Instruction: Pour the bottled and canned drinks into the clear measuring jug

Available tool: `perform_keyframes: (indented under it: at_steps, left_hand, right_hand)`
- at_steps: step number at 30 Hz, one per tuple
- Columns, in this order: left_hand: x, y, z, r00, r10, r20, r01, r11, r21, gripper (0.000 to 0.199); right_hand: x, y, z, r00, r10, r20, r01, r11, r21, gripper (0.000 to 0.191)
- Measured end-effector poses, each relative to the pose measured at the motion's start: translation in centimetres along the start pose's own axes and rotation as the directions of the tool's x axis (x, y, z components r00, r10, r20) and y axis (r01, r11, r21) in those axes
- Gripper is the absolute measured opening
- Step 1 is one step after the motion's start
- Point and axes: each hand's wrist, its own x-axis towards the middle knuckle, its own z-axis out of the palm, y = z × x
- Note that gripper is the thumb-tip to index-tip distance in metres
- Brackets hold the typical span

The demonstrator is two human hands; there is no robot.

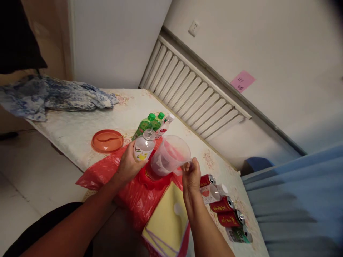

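My left hand [128, 161] is wrapped round a clear plastic bottle [145, 147] that has no cap on it and a yellow fruit on its label. In my right hand [192, 175] is the handle of a translucent plastic measuring jug [168, 157], held tilted close beside the bottle. A pinkish tone shows through the jug's wall; whether it holds liquid I cannot tell. Beneath them lies a red plastic bag [125, 191], with a red scalloped-edge container [152, 180] partly hidden under the jug. A folded yellow cloth [166, 217] with purple edging rests nearer to me.
Green-capped bottles [146, 124] and a white-capped bottle [165, 125] stand behind. An orange lid [107, 140] lies left. Several cans, including a red can [222, 204], and another bottle [213, 192] line the right side. A radiator [193, 85] runs along the wall; patterned fabric [72, 96] lies far left.
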Motion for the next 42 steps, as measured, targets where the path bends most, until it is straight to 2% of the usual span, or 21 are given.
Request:
perform_keyframes:
  at_steps: [4, 8, 11, 14, 17, 20, 23, 26, 28, 31, 32, 34, 37, 39, 42]
  left_hand:
    - [-0.2, 0.2, -0.4, 1.0, -0.007, 0.009, 0.006, 1.0, 0.006, 0.076]
    - [-0.5, 0.1, -0.6, 0.999, -0.007, 0.053, 0.007, 1.0, -0.001, 0.076]
    - [-0.8, -0.2, -0.5, 0.997, 0.003, 0.078, -0.004, 1.0, 0.017, 0.078]
    - [-1.3, -0.3, -0.5, 0.994, 0.005, 0.105, -0.008, 0.999, 0.031, 0.079]
    - [-1.8, -0.1, -0.7, 0.988, 0.018, 0.155, -0.016, 1.0, -0.013, 0.081]
    - [-2.4, 0.1, -1.0, 0.971, 0.042, 0.234, -0.023, 0.996, -0.086, 0.082]
    - [-3.0, 0.6, -1.4, 0.94, 0.058, 0.337, -0.007, 0.989, -0.149, 0.085]
    - [-4.0, 1.3, -1.3, 0.867, 0.062, 0.495, 0.049, 0.977, -0.209, 0.085]
    - [-5.0, 1.9, -0.8, 0.787, 0.068, 0.614, 0.125, 0.956, -0.265, 0.082]
    - [-6.6, 2.3, 0.5, 0.64, 0.087, 0.764, 0.222, 0.931, -0.292, 0.082]
    - [-7.1, 2.4, 1.1, 0.598, 0.095, 0.796, 0.226, 0.933, -0.282, 0.083]
    - [-7.9, 2.5, 2.3, 0.542, 0.111, 0.833, 0.197, 0.947, -0.255, 0.084]
    - [-8.7, 2.5, 4.1, 0.47, 0.128, 0.873, 0.149, 0.964, -0.221, 0.081]
    - [-9.1, 2.4, 5.3, 0.44, 0.135, 0.888, 0.142, 0.966, -0.218, 0.077]
    - [-9.4, 1.9, 7.0, 0.446, 0.137, 0.885, 0.134, 0.967, -0.217, 0.076]
  right_hand:
    - [-0.5, 1.2, -0.3, 1.0, -0.001, -0.019, 0.001, 1.0, 0.023, 0.041]
    - [-0.7, 1.3, -1.2, 1.0, -0.027, 0.005, 0.027, 0.996, -0.088, 0.041]
    - [-0.8, 1.2, -2.8, 0.999, -0.047, 0.019, 0.049, 0.978, -0.205, 0.045]
    - [-1.4, 1.2, -5.8, 0.998, -0.048, -0.034, 0.035, 0.952, -0.303, 0.047]
    - [-3.0, 1.8, -9.1, 0.998, -0.042, -0.056, 0.012, 0.886, -0.464, 0.046]
    - [-5.5, 2.9, -11.7, 0.998, -0.059, 0.022, 0.06, 0.78, -0.622, 0.042]
    - [-8.2, 4.2, -13.1, 0.992, -0.024, 0.126, 0.111, 0.655, -0.748, 0.043]
    - [-10.2, 5.1, -13.7, 0.975, 0.021, 0.222, 0.172, 0.567, -0.806, 0.051]
    - [-10.9, 5.4, -13.7, 0.964, 0.016, 0.264, 0.214, 0.54, -0.814, 0.052]
    - [-11.2, 5.6, -13.6, 0.96, -0.003, 0.28, 0.242, 0.515, -0.822, 0.045]
    - [-11.1, 5.6, -13.5, 0.96, -0.006, 0.281, 0.245, 0.508, -0.826, 0.041]
    - [-11.0, 5.7, -13.4, 0.96, -0.007, 0.28, 0.244, 0.508, -0.826, 0.031]
    - [-10.8, 5.8, -13.4, 0.961, 0.0, 0.277, 0.23, 0.557, -0.798, 0.02]
    - [-10.6, 5.6, -13.6, 0.962, 0.01, 0.272, 0.212, 0.599, -0.773, 0.019]
    - [-10.0, 4.2, -14.4, 0.973, 0.001, 0.23, 0.179, 0.625, -0.76, 0.021]
